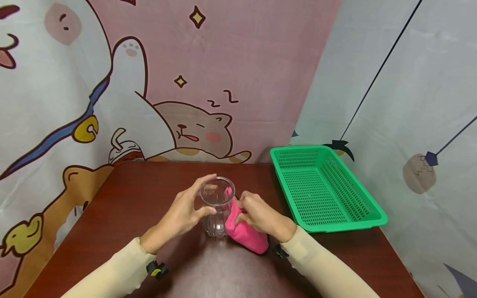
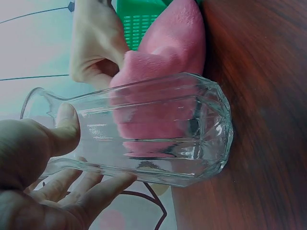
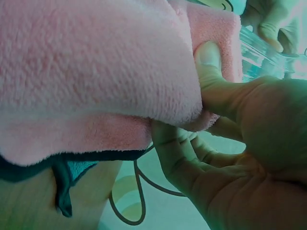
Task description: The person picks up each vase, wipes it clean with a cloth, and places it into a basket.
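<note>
A clear glass vase (image 1: 215, 219) with a flared rim and faceted base stands upright near the middle of the table. My left hand (image 1: 185, 209) grips it around its upper part, thumb on the near side and fingers on the far side. A pink plush cloth (image 1: 247, 234) with a dark edge hangs from my right hand (image 1: 261, 213), which pinches it between thumb and fingers. In the left wrist view the cloth (image 2: 163, 43) shows beside and through the vase (image 2: 158, 129). In the right wrist view the cloth (image 3: 96, 67) is folded over, its dark edging and loop below.
A green plastic basket (image 1: 298, 198) with slotted walls stands at the right of the dark red-brown table (image 1: 149, 186). A cartoon-printed fabric backdrop (image 1: 261, 82) rises behind the table and along both sides.
</note>
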A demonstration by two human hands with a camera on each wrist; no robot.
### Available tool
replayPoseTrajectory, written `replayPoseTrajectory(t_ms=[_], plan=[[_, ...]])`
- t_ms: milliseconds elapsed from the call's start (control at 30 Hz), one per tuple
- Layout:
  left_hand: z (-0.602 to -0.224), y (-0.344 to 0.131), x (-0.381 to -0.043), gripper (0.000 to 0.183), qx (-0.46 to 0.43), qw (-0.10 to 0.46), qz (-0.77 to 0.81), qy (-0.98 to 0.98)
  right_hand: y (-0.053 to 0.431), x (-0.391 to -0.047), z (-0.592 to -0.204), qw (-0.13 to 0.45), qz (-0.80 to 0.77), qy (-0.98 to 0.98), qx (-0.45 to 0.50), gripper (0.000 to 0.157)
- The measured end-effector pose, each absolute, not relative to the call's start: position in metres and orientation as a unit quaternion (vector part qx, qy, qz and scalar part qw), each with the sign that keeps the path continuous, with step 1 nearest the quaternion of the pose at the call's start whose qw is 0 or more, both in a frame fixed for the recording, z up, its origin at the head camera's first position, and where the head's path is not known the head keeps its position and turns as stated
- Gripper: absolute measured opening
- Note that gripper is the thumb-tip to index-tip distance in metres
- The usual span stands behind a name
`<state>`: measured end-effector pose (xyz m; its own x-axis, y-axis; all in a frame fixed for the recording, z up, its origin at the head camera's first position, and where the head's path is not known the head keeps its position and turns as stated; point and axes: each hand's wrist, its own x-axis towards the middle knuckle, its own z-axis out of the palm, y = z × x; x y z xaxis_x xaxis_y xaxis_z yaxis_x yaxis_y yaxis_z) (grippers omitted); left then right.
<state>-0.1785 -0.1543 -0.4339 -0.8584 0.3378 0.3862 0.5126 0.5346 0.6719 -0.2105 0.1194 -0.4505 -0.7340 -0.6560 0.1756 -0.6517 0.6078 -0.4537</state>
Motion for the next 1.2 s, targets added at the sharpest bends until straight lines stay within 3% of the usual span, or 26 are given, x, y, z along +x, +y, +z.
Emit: replayPoseTrajectory(t_ms=[333, 900, 1100, 1200], plan=[[-0.433, -0.154, -0.178, 0.102, -0.245, 0.102, -0.415, -0.871, 0.120, -0.212, -0.465, 0.028, -0.226, 0.906, -0.357, 0.024], [-0.433, -0.153, -0.178, 0.101, -0.249, 0.105, -0.412, -0.870, 0.127, -0.213, -0.480, 0.019, -0.247, 0.895, -0.370, 0.013], [-0.433, -0.153, -0.178, 0.102, -0.246, 0.102, -0.416, -0.870, 0.128, -0.212, -0.481, 0.031, -0.271, 0.898, -0.345, 0.026], [-0.434, -0.154, -0.179, 0.102, -0.245, 0.101, -0.418, -0.869, 0.129, -0.212, -0.481, 0.022, -0.284, 0.898, -0.335, 0.024]])
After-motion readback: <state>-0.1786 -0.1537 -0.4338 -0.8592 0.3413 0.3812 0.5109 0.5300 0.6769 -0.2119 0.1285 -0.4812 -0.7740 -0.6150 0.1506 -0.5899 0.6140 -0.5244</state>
